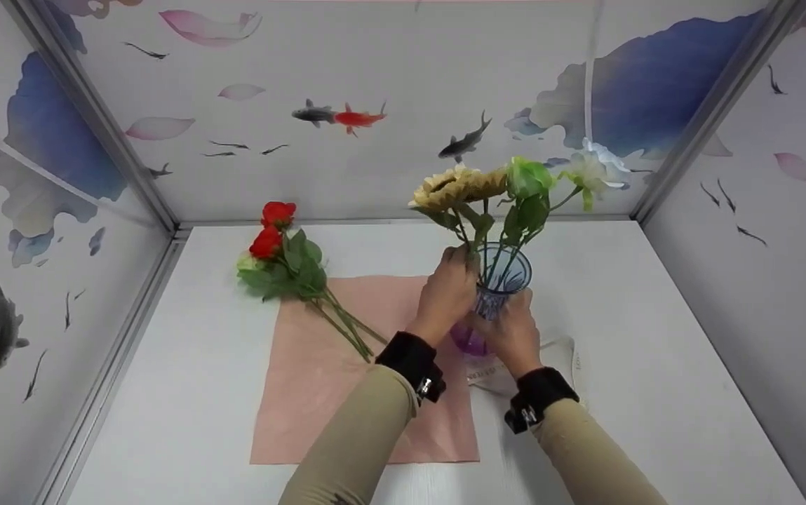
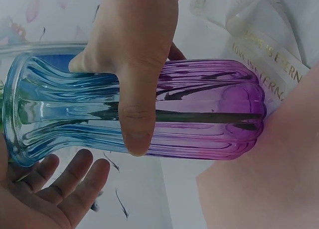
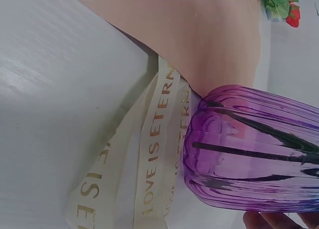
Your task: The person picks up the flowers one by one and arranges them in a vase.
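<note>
gold lettering on cream ribbon (image 3: 154, 139): "love is etern", repeated along strips, further letters hidden or cut off.

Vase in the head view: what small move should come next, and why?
Probably reach the left hand toward the red roses, since they lie partly on the pink sheet while the right hand grips the vase, which already holds stems.

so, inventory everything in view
Vase: 1, blue-to-purple, right hand
Sunflower blooms: 1+, tan, vase
Green bloom: 1, green, vase
White bloom: 1, white, vase
Red flowers: 2, red, back left
Pale bloom: 1, pale-green, beside these
Sheet: 1, pink, table
Ribbon: 1+, cream, table
Table: 1, white, centre
Panels: 3, printed white, surrounding
Poles: several, grey, corners
Left hand: 1, bare, vase rim
Right hand: 1, bare, on vase
Sleeves: 2, tan, forearms
Wristbands: 2, black, wrists
</note>
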`<action>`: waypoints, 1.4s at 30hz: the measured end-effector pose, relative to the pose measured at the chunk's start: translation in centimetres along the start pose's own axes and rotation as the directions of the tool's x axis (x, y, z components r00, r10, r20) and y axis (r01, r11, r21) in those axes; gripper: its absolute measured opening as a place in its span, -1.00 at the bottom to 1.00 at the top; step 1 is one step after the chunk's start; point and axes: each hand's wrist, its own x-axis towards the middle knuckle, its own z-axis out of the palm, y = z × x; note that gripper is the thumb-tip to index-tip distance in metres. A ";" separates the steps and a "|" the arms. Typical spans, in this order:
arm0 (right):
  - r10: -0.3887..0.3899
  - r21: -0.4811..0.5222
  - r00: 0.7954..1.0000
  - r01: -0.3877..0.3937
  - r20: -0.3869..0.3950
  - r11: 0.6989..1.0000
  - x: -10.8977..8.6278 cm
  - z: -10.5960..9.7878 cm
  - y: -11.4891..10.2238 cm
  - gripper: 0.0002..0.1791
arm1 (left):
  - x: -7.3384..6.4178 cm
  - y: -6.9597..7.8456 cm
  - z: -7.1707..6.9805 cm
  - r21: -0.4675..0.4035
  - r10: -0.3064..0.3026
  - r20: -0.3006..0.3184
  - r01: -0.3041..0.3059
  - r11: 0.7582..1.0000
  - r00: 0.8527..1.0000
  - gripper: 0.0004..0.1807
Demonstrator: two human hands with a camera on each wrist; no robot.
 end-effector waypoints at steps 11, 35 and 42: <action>-0.018 -0.031 0.999 0.018 -0.031 0.999 -0.1 0.3 -0.4 0.25 | -0.8 -1.8 -0.8 -0.287 -0.129 0.125 0.161 0.944 0.984 -0.56; 0.024 -0.045 1.000 -0.025 -0.016 0.999 -0.2 0.7 -0.4 0.15 | -5.0 -11.3 -4.0 -0.148 -0.251 0.107 0.265 0.953 0.962 -0.43; -0.027 -0.142 1.000 0.026 -0.007 0.989 -0.4 0.6 -0.2 0.23 | -6.5 -14.5 -5.0 -0.128 -0.406 0.018 0.405 0.905 0.914 -0.51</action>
